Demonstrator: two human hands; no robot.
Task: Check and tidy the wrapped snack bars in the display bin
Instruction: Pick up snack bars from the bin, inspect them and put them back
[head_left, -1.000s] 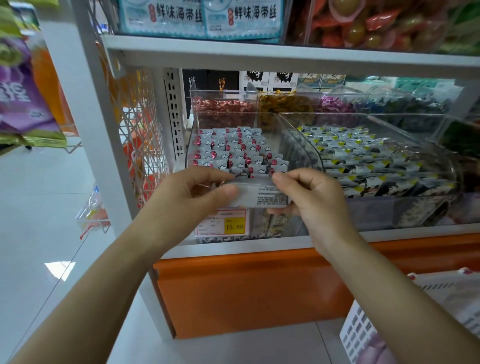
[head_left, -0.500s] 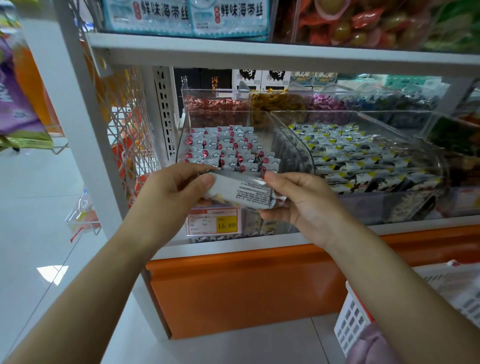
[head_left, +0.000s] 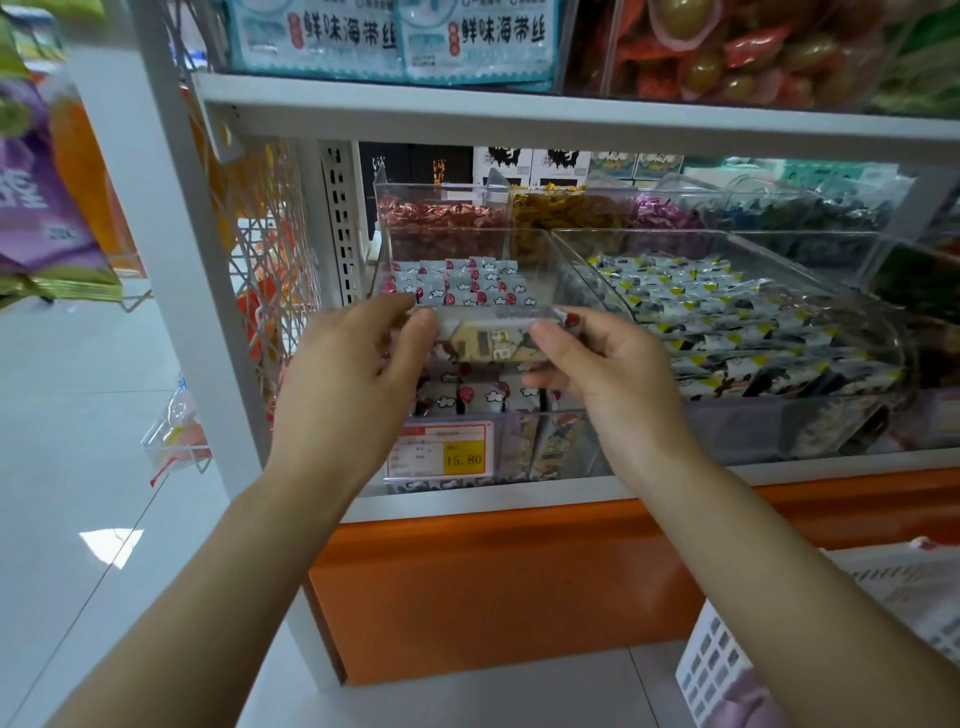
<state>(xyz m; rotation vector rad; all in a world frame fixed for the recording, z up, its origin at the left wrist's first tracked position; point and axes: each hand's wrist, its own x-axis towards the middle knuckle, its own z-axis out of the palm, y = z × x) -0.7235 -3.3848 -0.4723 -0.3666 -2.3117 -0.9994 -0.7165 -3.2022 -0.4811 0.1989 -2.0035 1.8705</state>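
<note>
We hold 1 snack bar (head_left: 493, 340) with our 2 hands, just above the front part of the display bin (head_left: 582, 280), slightly towards 12 o'clock from the middle of the view. The left hand (head_left: 358, 384) pinches its left end between thumb and fingers. The right hand (head_left: 597, 379) pinches the right end in the same way. Neither hand is loose.

We think 3 things could go wrong from here. If we pull the 2 ends apart too strongly, the thin wrapper may tear at its crimped seam. If 1 hand lets go early, the bar may tip and fall on the rows of bars (head_left: 457, 283) at 12 o'clock of it and disturb them. It could also slide into the neighbour bin (head_left: 727, 312) at 3 o'clock, where the packets are of another kind. Our hands also hide much of the front of the bin, so we could place the bar crookedly.

The bar is long and flat. It has a pale grey strip along the upper edge, a beige and dark picture on the side towards us, and a red spot at the right end. The print is too blurred to read. We see no tear or dent, but the ends are covered by our fingers.
</note>
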